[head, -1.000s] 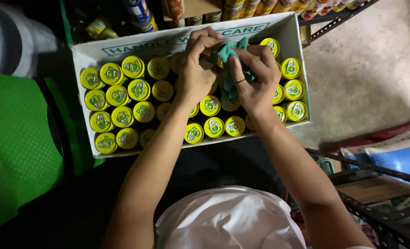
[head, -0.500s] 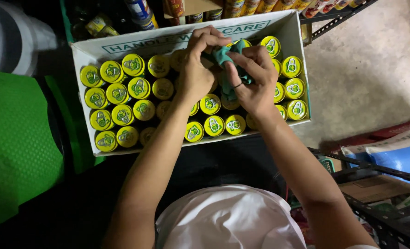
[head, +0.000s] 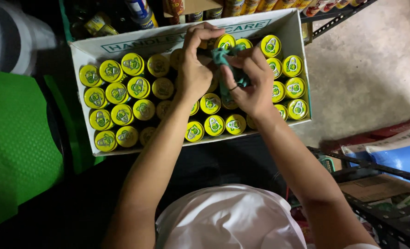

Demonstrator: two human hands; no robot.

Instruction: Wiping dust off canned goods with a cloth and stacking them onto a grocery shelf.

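Observation:
A white cardboard box (head: 82, 55) holds several rows of cans with yellow-green lids (head: 122, 94). Both of my hands are over its middle right. My left hand (head: 194, 74) curls its fingers around one can near the far wall, and the hand hides most of that can. Beside it, my right hand (head: 253, 87) pinches a bunched teal cloth (head: 223, 56) and presses it against the same can. There is a dark ring on one finger of the right hand.
A green mat (head: 15, 147) lies to the left of the box. Beyond the box stand more cans and bottles (head: 140, 11). A dark metal rack (head: 380, 216) with bags and cardboard is at the lower right, and bare concrete floor (head: 371, 69) at the right.
Both hands stay over the same can. The teal cloth and the right fingers shift slightly against it, and the left fingers wrap a little further over the top.

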